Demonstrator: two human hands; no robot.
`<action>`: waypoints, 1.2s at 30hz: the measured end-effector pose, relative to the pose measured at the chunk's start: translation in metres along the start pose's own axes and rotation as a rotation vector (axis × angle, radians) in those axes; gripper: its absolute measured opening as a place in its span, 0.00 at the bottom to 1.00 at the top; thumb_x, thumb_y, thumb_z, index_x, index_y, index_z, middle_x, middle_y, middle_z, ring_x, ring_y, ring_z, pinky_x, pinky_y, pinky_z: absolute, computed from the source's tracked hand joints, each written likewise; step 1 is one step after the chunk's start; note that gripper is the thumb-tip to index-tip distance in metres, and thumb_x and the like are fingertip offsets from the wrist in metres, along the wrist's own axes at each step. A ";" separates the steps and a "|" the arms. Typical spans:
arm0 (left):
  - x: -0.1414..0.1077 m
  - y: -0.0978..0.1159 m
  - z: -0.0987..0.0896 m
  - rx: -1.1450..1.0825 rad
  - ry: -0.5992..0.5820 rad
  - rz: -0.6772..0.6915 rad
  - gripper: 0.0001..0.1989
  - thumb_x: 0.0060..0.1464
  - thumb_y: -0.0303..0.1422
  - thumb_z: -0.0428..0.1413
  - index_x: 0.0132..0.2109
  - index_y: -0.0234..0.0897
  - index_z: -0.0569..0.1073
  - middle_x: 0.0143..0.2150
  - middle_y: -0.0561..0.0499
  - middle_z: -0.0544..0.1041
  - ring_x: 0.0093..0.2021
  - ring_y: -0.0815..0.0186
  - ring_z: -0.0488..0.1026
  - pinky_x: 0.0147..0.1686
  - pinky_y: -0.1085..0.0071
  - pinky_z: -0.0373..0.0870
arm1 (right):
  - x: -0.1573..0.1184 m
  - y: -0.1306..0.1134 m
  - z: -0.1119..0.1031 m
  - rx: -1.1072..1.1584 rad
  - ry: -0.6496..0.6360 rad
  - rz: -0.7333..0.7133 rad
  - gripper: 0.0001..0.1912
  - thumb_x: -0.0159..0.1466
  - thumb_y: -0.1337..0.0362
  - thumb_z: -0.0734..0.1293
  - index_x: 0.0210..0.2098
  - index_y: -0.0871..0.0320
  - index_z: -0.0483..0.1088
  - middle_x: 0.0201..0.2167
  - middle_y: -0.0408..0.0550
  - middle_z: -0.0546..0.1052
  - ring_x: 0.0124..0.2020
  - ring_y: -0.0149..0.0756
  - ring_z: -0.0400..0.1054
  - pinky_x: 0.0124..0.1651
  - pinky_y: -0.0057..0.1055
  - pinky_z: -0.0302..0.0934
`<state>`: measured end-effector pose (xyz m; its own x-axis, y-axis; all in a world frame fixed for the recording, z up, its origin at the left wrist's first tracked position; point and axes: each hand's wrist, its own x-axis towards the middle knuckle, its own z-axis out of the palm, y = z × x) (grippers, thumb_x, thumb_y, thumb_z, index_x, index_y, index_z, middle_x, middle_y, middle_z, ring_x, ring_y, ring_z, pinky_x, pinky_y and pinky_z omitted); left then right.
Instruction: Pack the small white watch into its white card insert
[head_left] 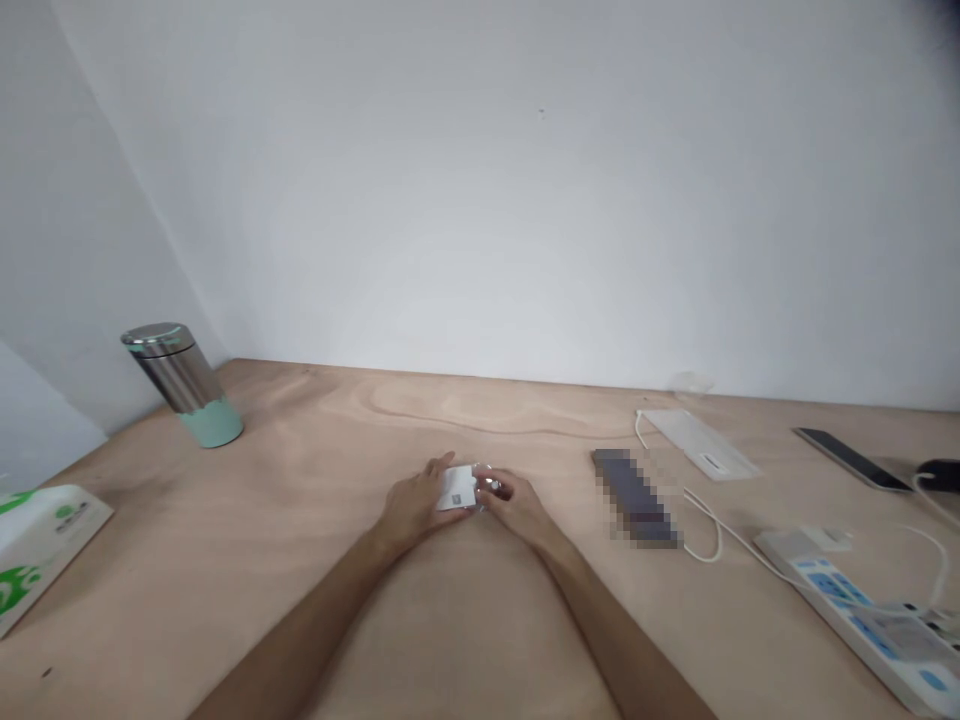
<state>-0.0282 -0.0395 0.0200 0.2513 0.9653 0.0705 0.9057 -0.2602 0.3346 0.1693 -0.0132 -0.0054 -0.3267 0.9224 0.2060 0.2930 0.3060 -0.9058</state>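
Observation:
Low over the middle of the wooden table, a small white card-like packet [459,486] with a dark square code printed on it lies between my hands. My left hand [414,506] grips its left side, thumb along the near edge and fingers at the far edge. At the packet's right end, the bent fingers of my right hand [519,506] pinch shiny clear plastic [484,470]. Something small and glossy shows by those fingertips, too small to make out. Whether the packet rests on the table, I cannot tell.
A steel and mint-green tumbler [187,385] stands back left, with a white-green tissue pack [49,545] nearer. To the right are a pixelated dark phone [637,500], a translucent sleeve [705,445], another dark phone [851,460], white cables and a power strip [862,620]. A wall closes the back.

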 end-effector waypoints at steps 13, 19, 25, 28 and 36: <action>-0.001 0.001 -0.006 -0.059 -0.013 0.124 0.32 0.49 0.49 0.57 0.58 0.45 0.60 0.55 0.48 0.67 0.49 0.59 0.71 0.41 0.69 0.68 | 0.001 -0.003 0.010 0.005 -0.020 0.059 0.13 0.52 0.68 0.63 0.36 0.58 0.75 0.30 0.43 0.77 0.31 0.33 0.69 0.34 0.27 0.63; 0.000 -0.003 -0.007 -0.100 -0.009 0.143 0.28 0.50 0.46 0.58 0.55 0.44 0.63 0.53 0.49 0.69 0.49 0.60 0.71 0.41 0.71 0.67 | 0.001 -0.001 0.010 0.003 0.019 0.049 0.10 0.52 0.63 0.65 0.34 0.59 0.71 0.23 0.39 0.72 0.23 0.28 0.65 0.27 0.24 0.60; 0.001 -0.011 -0.012 -0.141 -0.007 0.161 0.28 0.50 0.46 0.58 0.57 0.48 0.63 0.54 0.51 0.69 0.49 0.61 0.71 0.43 0.71 0.66 | -0.001 -0.009 0.006 0.248 -0.062 0.183 0.17 0.54 0.55 0.67 0.38 0.57 0.64 0.20 0.38 0.72 0.18 0.28 0.66 0.22 0.24 0.61; 0.000 -0.013 -0.017 -0.118 -0.025 0.156 0.28 0.49 0.45 0.58 0.58 0.50 0.63 0.54 0.52 0.69 0.49 0.61 0.71 0.44 0.71 0.66 | -0.003 -0.012 0.002 0.299 -0.085 0.222 0.19 0.53 0.52 0.69 0.38 0.58 0.64 0.22 0.40 0.74 0.20 0.29 0.70 0.24 0.25 0.64; -0.001 -0.018 -0.021 -0.070 -0.051 0.143 0.29 0.50 0.46 0.58 0.58 0.51 0.63 0.55 0.51 0.69 0.50 0.60 0.70 0.43 0.71 0.65 | -0.003 -0.009 0.000 0.208 -0.052 0.189 0.18 0.53 0.53 0.69 0.37 0.59 0.67 0.22 0.39 0.72 0.18 0.27 0.66 0.21 0.24 0.61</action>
<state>-0.0515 -0.0358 0.0337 0.3946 0.9158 0.0749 0.8340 -0.3912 0.3891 0.1676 -0.0186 0.0024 -0.3307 0.9437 0.0118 0.1646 0.0700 -0.9839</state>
